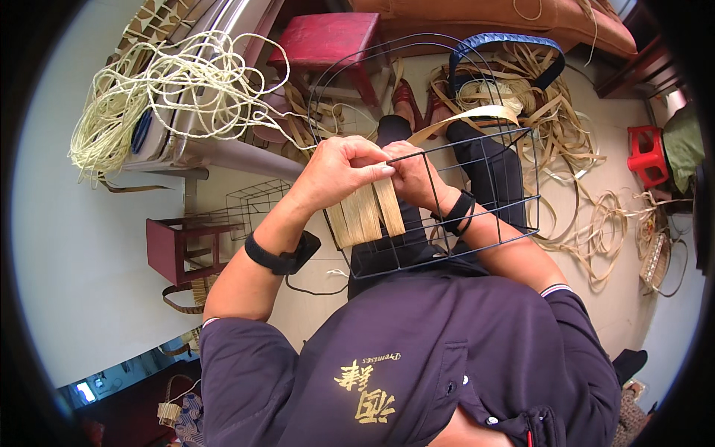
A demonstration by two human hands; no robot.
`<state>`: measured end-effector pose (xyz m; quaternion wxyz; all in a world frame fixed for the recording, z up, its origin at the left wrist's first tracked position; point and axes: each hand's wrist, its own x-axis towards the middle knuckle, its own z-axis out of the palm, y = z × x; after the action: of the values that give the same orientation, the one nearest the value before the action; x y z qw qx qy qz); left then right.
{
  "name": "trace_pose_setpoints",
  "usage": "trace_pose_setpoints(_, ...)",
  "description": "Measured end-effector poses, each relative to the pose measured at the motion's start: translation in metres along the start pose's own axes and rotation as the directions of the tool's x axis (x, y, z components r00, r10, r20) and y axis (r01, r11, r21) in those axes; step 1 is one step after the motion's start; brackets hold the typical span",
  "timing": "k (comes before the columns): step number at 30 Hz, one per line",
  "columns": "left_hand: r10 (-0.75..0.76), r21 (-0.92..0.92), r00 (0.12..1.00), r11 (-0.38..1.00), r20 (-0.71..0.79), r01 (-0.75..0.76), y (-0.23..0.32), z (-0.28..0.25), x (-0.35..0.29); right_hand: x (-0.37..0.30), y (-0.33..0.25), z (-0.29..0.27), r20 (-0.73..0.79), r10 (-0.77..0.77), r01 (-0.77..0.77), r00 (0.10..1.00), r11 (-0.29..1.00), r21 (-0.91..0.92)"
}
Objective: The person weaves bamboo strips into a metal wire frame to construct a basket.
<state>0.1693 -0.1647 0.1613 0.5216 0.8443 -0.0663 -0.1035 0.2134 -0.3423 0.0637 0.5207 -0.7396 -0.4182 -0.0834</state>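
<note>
A black wire basket frame (477,242) with a tall arched handle rests over my lap. Flat tan strips (361,216) are wrapped side by side around its left part. My left hand (339,173) is closed at the top wire, thumb and fingers pinching the strip there. Close beside it my right hand (418,179) is closed at the same rim, its fingertips partly hidden behind the wire and strip. From behind the right hand a loose length of tan strip (480,113) curves out to the right over the frame.
Pale cord (179,89) lies heaped on a ledge at the left. A red stool (324,45) stands ahead. Loose strips (566,149) tangle on the floor at the right, near a blue-wrapped handle (514,41). A small red plastic stool (646,156) stands far right.
</note>
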Motion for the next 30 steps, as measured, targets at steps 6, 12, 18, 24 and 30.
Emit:
trace_pose_setpoints(6, -0.022, -0.024, 0.999, 0.999, 0.027, 0.022, -0.007, -0.001, -0.002, -0.019, -0.018, -0.023, 0.31, 0.282, -0.342, 0.908, 0.926, 0.159)
trace_pose_setpoints(12, 0.18, 0.073, 0.976, 0.982, -0.126, -0.172, 0.01, 0.012, -0.006, -0.077, -0.04, -0.056, 0.544, 0.312, -0.608, 0.779, 0.161, 0.778)
trace_pose_setpoints(18, 0.259, 0.349, 0.96, 0.914, -0.105, -0.208, 0.037, 0.036, -0.025, -0.106, -0.045, -0.062, 0.551, 0.305, -0.624, 0.777, 0.26, 0.736)
trace_pose_setpoints(24, 0.431, 0.441, 0.861, 0.74, 0.269, -0.508, 0.058, 0.045, -0.049, -0.099, -0.041, -0.066, 0.499, 0.166, -0.519, 0.85, 0.42, 0.745)
trace_pose_setpoints(30, 0.54, 0.69, 0.817, 0.513, 0.203, -0.51, 0.048, 0.076, -0.061, -0.096, -0.05, -0.072, 0.56, 0.203, -0.591, 0.803, 0.39, 0.706)
